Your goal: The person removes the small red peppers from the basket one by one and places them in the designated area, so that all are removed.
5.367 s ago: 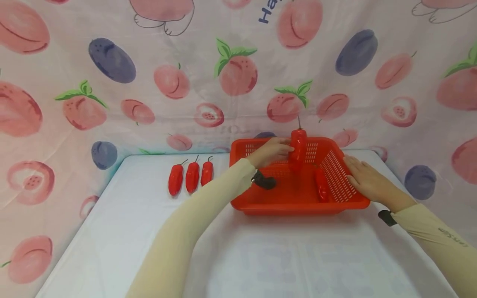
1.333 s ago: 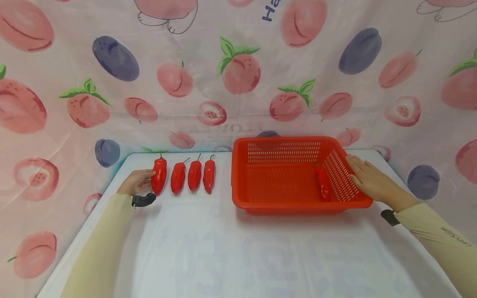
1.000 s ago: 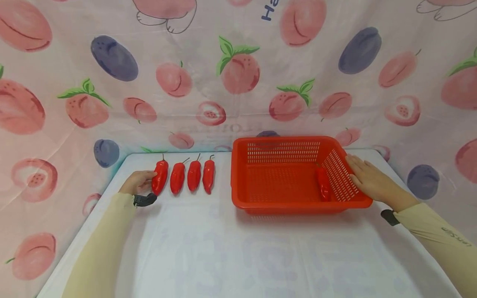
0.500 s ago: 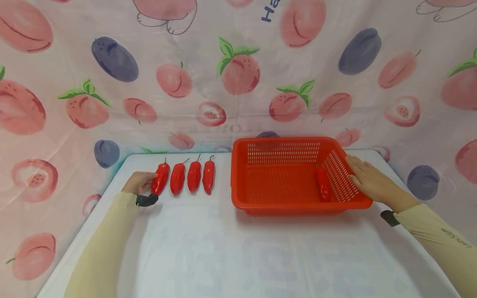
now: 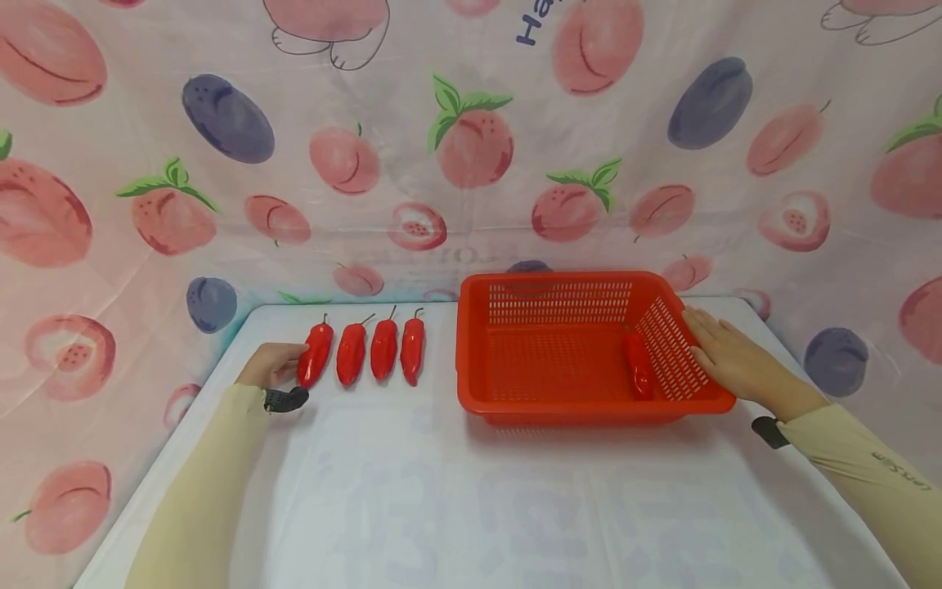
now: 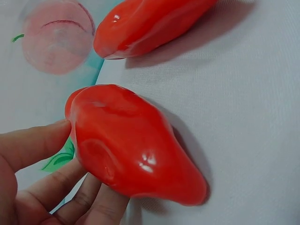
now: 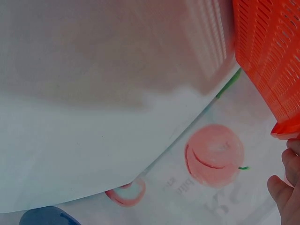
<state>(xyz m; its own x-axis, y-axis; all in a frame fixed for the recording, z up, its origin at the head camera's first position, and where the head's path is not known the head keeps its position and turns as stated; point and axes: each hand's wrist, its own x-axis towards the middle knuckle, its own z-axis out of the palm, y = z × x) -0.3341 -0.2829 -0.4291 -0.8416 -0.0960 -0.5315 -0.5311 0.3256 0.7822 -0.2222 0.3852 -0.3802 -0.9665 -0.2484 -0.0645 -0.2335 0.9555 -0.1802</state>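
My left hand (image 5: 272, 364) holds the leftmost red pepper (image 5: 316, 356) on the white table. In the left wrist view the thumb touches one end of this pepper (image 6: 126, 145), and the other fingers lie partly hidden behind it. Three more red peppers lie in a row to its right: one pepper (image 5: 351, 354) right beside it, then a second pepper (image 5: 383, 349) and a third pepper (image 5: 412, 352). My right hand (image 5: 736, 356), fingers straight, rests on the right rim of a red plastic basket (image 5: 581, 406). Another red pepper (image 5: 639, 364) lies inside along the basket's right wall.
The white table (image 5: 441, 507) has its back edge against a hanging cloth (image 5: 412, 114) printed with peaches and plums. The right wrist view shows the basket's slotted outer wall (image 7: 269, 51) and the table's edge.
My left hand has moved from over the basket to the left end of the row, bringing a pepper there. Since then that pepper has turned and shifted slightly. The right hand has stayed on the basket.
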